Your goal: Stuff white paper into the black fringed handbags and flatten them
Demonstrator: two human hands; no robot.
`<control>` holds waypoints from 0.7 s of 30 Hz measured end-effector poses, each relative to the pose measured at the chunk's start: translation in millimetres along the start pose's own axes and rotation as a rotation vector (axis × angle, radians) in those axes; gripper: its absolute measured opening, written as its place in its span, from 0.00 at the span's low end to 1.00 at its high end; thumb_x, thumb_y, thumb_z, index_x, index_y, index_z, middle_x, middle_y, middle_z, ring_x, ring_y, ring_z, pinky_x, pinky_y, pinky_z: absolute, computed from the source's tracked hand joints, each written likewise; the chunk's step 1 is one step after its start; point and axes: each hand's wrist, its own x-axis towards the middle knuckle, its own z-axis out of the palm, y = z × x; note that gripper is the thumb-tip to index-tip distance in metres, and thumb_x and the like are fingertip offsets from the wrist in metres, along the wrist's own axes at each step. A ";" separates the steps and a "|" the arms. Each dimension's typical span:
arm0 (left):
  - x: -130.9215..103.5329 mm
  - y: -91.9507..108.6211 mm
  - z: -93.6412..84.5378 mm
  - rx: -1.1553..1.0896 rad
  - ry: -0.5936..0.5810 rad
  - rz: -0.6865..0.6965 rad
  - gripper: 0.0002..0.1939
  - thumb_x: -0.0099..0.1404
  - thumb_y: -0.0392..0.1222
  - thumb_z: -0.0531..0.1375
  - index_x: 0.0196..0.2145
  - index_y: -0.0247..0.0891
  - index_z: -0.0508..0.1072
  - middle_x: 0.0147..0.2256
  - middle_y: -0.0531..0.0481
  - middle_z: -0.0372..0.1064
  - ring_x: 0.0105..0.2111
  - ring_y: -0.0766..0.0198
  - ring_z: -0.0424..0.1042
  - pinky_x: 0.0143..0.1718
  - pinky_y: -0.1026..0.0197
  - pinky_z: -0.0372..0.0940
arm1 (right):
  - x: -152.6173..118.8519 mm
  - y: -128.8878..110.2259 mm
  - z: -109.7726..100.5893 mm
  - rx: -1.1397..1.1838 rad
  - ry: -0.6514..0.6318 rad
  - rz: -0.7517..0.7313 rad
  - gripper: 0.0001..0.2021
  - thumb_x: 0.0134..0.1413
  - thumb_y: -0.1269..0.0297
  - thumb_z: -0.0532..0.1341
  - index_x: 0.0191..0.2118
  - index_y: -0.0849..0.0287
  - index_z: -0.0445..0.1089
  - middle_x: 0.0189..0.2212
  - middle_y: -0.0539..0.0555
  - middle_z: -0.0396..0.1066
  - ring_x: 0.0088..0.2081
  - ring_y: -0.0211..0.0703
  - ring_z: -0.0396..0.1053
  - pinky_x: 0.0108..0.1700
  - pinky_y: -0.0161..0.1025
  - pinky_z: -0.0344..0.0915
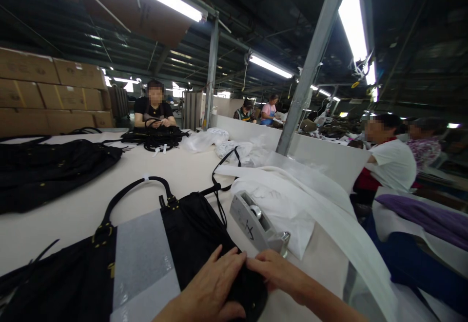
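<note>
A black handbag (193, 229) lies on the white table, its looped handle pointing away and a whitish sheet (141, 258) wrapped across its middle. My left hand (215, 283) rests palm down on the bag's right end, fingers spread. Close beside it, my right hand (276, 271) pinches the edge of the bag's right end with thumb and fingers. The two hands nearly touch at the fingertips. Just beyond my right hand stands a grey tape dispenser (256, 222) with a dark mark on its side.
More black bags (54, 166) lie at the left. White wrapping sheets (278, 200) spread behind the dispenser and down the right side. Across the table a person (153, 110) handles black bags. Cardboard boxes (47, 93) are stacked at left; a metal post (310, 68) rises beyond the sheets. Other people sit at right.
</note>
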 end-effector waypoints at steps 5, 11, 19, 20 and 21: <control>8.2 9.5 -14.5 -0.045 0.053 0.032 0.42 0.64 0.50 0.64 0.66 0.39 0.46 0.59 0.35 0.64 0.62 0.46 0.59 0.62 0.35 0.53 | -7.5 14.1 -1.1 -0.029 0.018 -0.037 0.15 0.44 0.51 0.60 0.20 0.55 0.59 0.20 0.48 0.53 0.26 0.39 0.51 0.29 0.40 0.48; 18.2 22.7 -28.4 0.015 -0.117 -0.060 0.22 0.64 0.49 0.64 0.51 0.37 0.67 0.61 0.39 0.61 0.62 0.43 0.57 0.61 0.33 0.52 | -2.3 34.8 0.8 -0.285 0.128 -0.070 0.13 0.47 0.55 0.57 0.20 0.57 0.61 0.20 0.48 0.58 0.27 0.39 0.57 0.30 0.38 0.52; 17.7 27.5 -20.4 -0.025 -0.243 -0.107 0.19 0.65 0.43 0.61 0.52 0.39 0.65 0.53 0.43 0.65 0.51 0.54 0.65 0.55 0.55 0.62 | -9.8 11.9 -1.4 -0.327 0.076 0.046 0.10 0.50 0.59 0.57 0.23 0.57 0.60 0.18 0.45 0.58 0.23 0.37 0.61 0.26 0.34 0.53; 16.3 25.4 -15.8 -0.025 -0.224 -0.087 0.22 0.64 0.44 0.62 0.54 0.38 0.64 0.54 0.42 0.64 0.52 0.54 0.64 0.56 0.55 0.61 | -10.0 15.4 -0.7 -0.279 0.038 0.087 0.10 0.51 0.59 0.56 0.24 0.57 0.60 0.17 0.45 0.57 0.22 0.37 0.61 0.25 0.34 0.54; 15.0 22.6 -9.9 -0.015 -0.215 -0.059 0.23 0.64 0.45 0.63 0.54 0.37 0.64 0.54 0.42 0.64 0.53 0.54 0.64 0.57 0.55 0.60 | -9.8 20.4 -0.1 -0.260 0.017 0.114 0.09 0.52 0.59 0.55 0.25 0.57 0.60 0.18 0.45 0.57 0.22 0.37 0.62 0.25 0.34 0.55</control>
